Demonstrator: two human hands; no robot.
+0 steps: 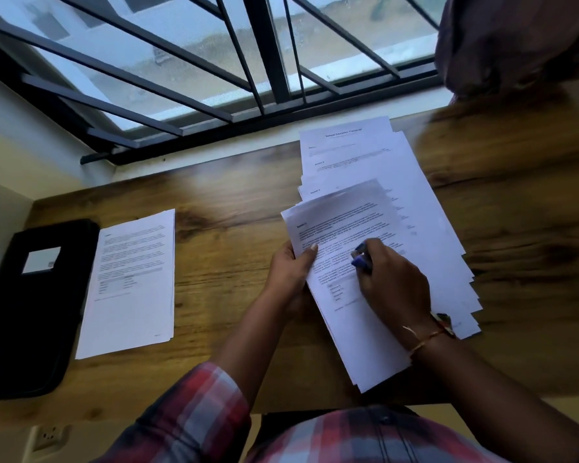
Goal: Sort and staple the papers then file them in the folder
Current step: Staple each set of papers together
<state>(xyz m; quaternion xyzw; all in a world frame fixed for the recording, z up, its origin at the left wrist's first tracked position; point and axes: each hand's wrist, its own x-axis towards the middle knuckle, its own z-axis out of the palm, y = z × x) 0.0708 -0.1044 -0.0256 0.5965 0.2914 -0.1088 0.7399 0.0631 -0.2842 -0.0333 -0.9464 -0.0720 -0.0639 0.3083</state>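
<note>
**Asker:** What are your hands holding?

**Me:** My left hand (293,272) pinches the left edge of a sheaf (351,332) of printed sheets, with the thumb on top. My right hand (393,285) is curled round a small blue stapler (361,259), which is blurred, and it sits on the face of that sheaf. There is a thin bracelet (422,339) on that wrist.

**Asker:** How does the sheaf lie?

**Me:** It is tilted, with its top toward eleven o'clock and its lower corner near the worktop's (234,208) near edge. I cannot tell whether it lies flat or is lifted a little.

**Asker:** And the other papers?

**Me:** At twelve to one o'clock from my hands a loose pile (398,168) is fanned out unevenly, and the sheaf overlaps its near part. Well apart at nine o'clock a squared set of sheets (131,282) lies flat. Just beyond it, also at nine o'clock, the black folder (30,322) lies closed, touching or slightly under the set's left edge.

**Asker:** What is past the worktop?

**Me:** At twelve o'clock there is a barred window (181,61).
</note>
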